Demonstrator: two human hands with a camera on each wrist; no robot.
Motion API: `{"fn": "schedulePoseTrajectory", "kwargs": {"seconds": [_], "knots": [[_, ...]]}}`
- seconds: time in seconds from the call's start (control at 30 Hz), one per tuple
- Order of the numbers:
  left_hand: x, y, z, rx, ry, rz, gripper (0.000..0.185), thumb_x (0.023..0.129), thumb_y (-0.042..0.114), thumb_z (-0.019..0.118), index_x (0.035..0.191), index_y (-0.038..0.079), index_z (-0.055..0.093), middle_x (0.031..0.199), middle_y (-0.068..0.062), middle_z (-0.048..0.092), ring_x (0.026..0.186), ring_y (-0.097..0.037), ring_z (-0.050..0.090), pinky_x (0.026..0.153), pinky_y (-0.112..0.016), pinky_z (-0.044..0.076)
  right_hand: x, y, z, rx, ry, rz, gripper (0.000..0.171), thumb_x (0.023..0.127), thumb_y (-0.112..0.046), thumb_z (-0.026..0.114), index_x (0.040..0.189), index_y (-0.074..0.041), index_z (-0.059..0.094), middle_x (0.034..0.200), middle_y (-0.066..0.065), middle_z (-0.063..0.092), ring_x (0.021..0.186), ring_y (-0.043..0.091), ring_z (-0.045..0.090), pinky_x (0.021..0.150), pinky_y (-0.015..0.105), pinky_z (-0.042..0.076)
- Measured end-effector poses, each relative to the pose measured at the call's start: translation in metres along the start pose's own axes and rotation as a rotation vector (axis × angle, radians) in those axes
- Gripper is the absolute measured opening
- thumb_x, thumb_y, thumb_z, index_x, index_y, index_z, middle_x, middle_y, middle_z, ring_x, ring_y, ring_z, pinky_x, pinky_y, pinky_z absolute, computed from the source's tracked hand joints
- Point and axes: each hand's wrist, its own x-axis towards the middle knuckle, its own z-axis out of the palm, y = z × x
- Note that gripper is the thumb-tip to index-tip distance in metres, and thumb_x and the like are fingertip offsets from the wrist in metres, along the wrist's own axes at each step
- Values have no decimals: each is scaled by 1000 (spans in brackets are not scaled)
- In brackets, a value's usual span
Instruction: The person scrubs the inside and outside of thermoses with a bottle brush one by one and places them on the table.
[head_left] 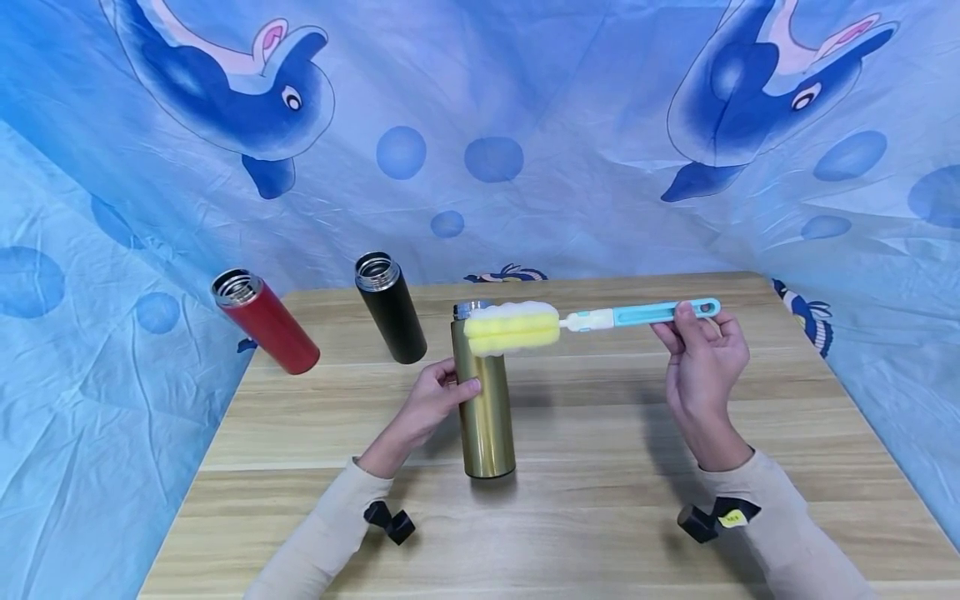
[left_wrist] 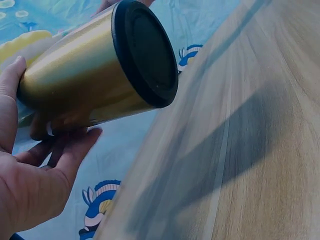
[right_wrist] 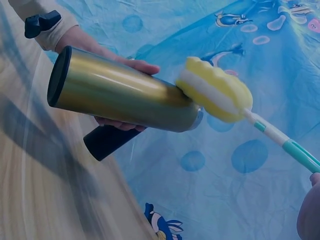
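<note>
from where i stand, the gold bottle is held up off the wooden table, its black base raised and its steel neck pointing away from the person. the left hand grips it from its left side, thumb across the front and fingers around behind, fairly high on the body. to the right of the gold bottle, the right hand pinches the turquoise handle of a sponge brush near its looped end, thumb on top. the brush lies level, and its yellow and white sponge head sits right at the gold bottle's mouth, outside it; i cannot tell whether the two touch. beyond the gold bottle and to its left stands a black bottle, uncapped, and farther left of it, well apart, a red bottle, its mouth open too. a blue sheet printed with dolphins hangs behind the gold bottle, past the table's far edge.
</note>
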Motion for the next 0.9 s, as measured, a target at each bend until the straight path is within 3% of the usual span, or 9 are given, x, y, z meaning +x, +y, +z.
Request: {"fn": "schedulePoseTrajectory", "kwargs": {"seconds": [0.4,0.6,0.9], "knots": [[1,4,2,1,8,-47,58,88,20,75,131,-12,54,103,-9,66,91,-19,66,77,-29,57,-3,-4,9,35,-12,-9,31,85,14,73,104,12,48,81,23,70,66,27,74,63,31,61],[3,5,4,13,8,-66,59,87,22,77,131,-10,55,102,-10,70,90,-19,69,77,-30,58,-6,-2,9,28,-12,2,32,84,14,74,103,10,48,83,24,70,67,28,75,63,32,61],[4,3,4,96,-10,-48,65,86,31,80,132,-8,56,104,-13,72,90,-18,70,78,-30,57,-5,-2,6,-7,-25,-9,33,84,13,74,103,8,47,85,24,71,69,28,75,65,32,61]]}}
